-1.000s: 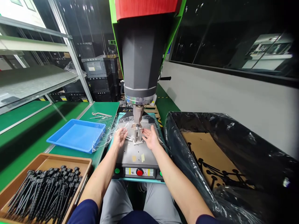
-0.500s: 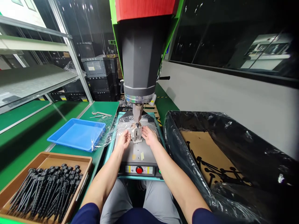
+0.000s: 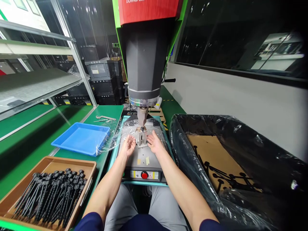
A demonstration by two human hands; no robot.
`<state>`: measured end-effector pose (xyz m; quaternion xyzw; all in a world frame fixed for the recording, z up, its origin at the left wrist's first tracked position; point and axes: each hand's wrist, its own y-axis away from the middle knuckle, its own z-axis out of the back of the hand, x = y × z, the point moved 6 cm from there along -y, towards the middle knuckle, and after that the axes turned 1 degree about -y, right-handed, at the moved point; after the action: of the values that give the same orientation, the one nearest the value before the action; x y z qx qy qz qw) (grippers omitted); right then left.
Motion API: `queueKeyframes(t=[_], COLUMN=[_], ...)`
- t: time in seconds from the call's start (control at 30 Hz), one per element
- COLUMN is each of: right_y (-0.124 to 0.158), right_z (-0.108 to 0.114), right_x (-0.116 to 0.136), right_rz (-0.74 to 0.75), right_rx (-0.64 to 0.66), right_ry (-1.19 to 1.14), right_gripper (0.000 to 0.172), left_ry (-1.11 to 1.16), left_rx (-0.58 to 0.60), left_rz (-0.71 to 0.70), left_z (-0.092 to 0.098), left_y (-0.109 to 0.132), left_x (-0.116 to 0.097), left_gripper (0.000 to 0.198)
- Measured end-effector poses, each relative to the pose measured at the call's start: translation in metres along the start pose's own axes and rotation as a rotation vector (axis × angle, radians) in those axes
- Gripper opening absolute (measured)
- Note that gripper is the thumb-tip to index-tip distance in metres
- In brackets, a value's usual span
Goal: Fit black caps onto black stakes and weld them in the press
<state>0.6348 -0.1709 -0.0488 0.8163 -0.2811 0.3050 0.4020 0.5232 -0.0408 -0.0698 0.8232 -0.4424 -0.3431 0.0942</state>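
Note:
A small metal fixture [image 3: 142, 143] stands on the grey machine plate [image 3: 134, 162], with a small black piece [image 3: 142, 129] at its top. Directly above, the metal tip [image 3: 142, 117] of the press machine [image 3: 144, 61] reaches down to that black piece. On the left side of the fixture my left hand [image 3: 128, 146] is open, its fingers loosely curled and nothing visible in them. My right hand [image 3: 155, 143], open with fingers stretched, is close to the fixture's right side. Clear plastic film [image 3: 127, 130] lies behind and around the fixture.
To the left, a brown tray [image 3: 89, 164] holds many black ties with thick heads [image 3: 51, 195]. Beyond it sit a blue tray [image 3: 83, 138] and a wrench [image 3: 106, 118]. At right stands a bin lined with black plastic [image 3: 192, 170]. A red button [image 3: 144, 175] faces me.
My hands have drawn slightly apart from the fixture, and the left fingers have loosened. The view has shifted a little; the trays and bin stay in place.

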Motion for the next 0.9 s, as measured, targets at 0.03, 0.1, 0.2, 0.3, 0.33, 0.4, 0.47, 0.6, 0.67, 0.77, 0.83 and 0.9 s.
queueKeyframes(t=[0.03, 0.1, 0.2, 0.3, 0.33, 0.4, 0.47, 0.6, 0.67, 0.77, 0.83, 0.9], right_y=[0.003, 0.014, 0.038, 0.063, 0.070, 0.080, 0.085, 0.089, 0.091, 0.095, 0.097, 0.098], right_z=[0.003, 0.012, 0.041, 0.093, 0.114, 0.152, 0.179, 0.196, 0.198, 0.196, 0.196, 0.197], right_x=[-0.002, -0.010, -0.033, -0.050, -0.053, -0.059, -0.064, -0.070, -0.072, -0.076, -0.078, -0.077], right_rz=[-0.009, -0.042, -0.080, 0.122, 0.224, 0.382, 0.487, 0.673, 0.741, 0.813, 0.833, 0.841], right_rx=[-0.004, -0.002, 0.049, 0.039, -0.017, -0.158, -0.262, -0.313, -0.313, -0.263, -0.240, -0.254], right_ry=[-0.009, -0.051, -0.137, -0.014, 0.123, 0.421, 0.676, 1.001, 1.052, 1.052, 1.053, 1.070], right_gripper=[0.044, 0.044, 0.036, 0.029, 0.035, 0.039, 0.040, 0.042, 0.044, 0.045, 0.045, 0.046], left_ry=[-0.009, -0.036, -0.104, -0.393, -0.555, -0.898, -1.147, -1.345, -1.339, -1.322, -1.336, -1.364], left_rx=[-0.003, -0.012, -0.037, -0.094, -0.127, -0.218, -0.266, -0.230, -0.227, -0.196, -0.156, -0.136], left_rz=[0.015, 0.058, 0.131, -0.027, -0.188, -0.498, -0.677, -0.692, -0.685, -0.688, -0.690, -0.704], left_z=[0.002, 0.010, 0.037, 0.086, 0.103, 0.134, 0.157, 0.179, 0.180, 0.174, 0.171, 0.171], left_y=[0.003, 0.012, 0.036, 0.066, 0.077, 0.099, 0.113, 0.113, 0.111, 0.107, 0.106, 0.105], left_x=[0.001, 0.003, 0.005, -0.007, -0.017, -0.034, -0.039, -0.032, -0.032, -0.036, -0.038, -0.040], left_gripper=[0.010, 0.017, 0.022, 0.023, 0.028, 0.034, 0.040, 0.051, 0.049, 0.048, 0.049, 0.049])
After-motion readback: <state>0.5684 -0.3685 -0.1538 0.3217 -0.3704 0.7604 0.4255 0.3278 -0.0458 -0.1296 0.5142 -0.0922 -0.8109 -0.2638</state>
